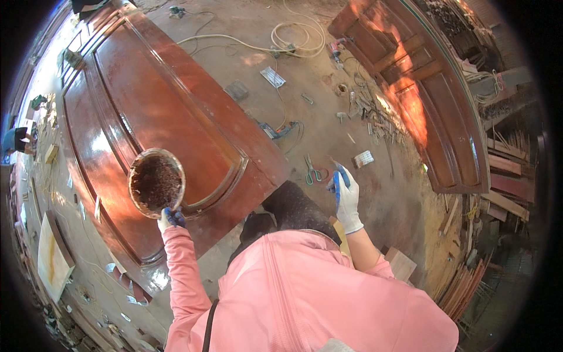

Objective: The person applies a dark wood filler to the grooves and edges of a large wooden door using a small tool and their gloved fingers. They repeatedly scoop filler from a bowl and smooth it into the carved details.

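Note:
My left hand (171, 219), in a white glove with blue fingers, grips the near rim of a round bowl (138, 199). Dark brown, crumbly-looking matter (157, 180) lines the bowl, which is over a glossy reddish-brown panelled wooden door (158, 100) lying flat. On the other side, my right hand (348, 202), gloved alike, is raised above the floor. Its fingers are pinched on a thin brownish stick-like thing (333, 159), too small to name surely. Teal-and-red handled scissors (311, 171) lie just left of that hand.
Another panelled door (434, 100) leans at the right. A pale coiled hose (299, 41), a blue power tool (271, 130), a pinkish drill (336, 51) and scattered small tools lie on the floor. Wood planks (507, 164) are stacked far right. Another person (16, 141) is at the far left.

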Tool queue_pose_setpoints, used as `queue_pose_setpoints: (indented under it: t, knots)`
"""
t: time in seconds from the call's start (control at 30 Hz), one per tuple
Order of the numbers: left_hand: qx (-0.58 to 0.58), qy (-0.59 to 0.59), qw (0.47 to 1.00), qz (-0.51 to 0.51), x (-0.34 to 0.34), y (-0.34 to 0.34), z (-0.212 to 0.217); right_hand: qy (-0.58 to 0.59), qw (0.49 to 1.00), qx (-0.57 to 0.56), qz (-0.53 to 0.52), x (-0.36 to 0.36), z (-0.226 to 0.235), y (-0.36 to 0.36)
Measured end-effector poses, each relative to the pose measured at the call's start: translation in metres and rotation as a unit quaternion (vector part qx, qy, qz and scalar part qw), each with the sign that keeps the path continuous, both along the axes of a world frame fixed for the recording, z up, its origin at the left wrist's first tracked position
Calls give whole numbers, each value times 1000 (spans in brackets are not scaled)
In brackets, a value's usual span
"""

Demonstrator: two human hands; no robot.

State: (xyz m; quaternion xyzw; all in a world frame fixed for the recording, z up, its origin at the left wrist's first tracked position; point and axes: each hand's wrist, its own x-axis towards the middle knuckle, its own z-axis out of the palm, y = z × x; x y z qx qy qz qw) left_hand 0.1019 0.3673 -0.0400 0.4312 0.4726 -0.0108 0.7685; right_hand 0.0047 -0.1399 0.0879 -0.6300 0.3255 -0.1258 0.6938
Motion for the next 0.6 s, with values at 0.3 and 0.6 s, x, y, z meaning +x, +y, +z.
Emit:
queue_pose_setpoints:
  t: [0.3,0.6]
  knots:
    - [-45,12,999,-26,14,-98,4,-6,999,18,34,85,-3,-58]
    - [-57,-79,965,242,55,-190,-27,53,979,34,192,270,-42,-174]
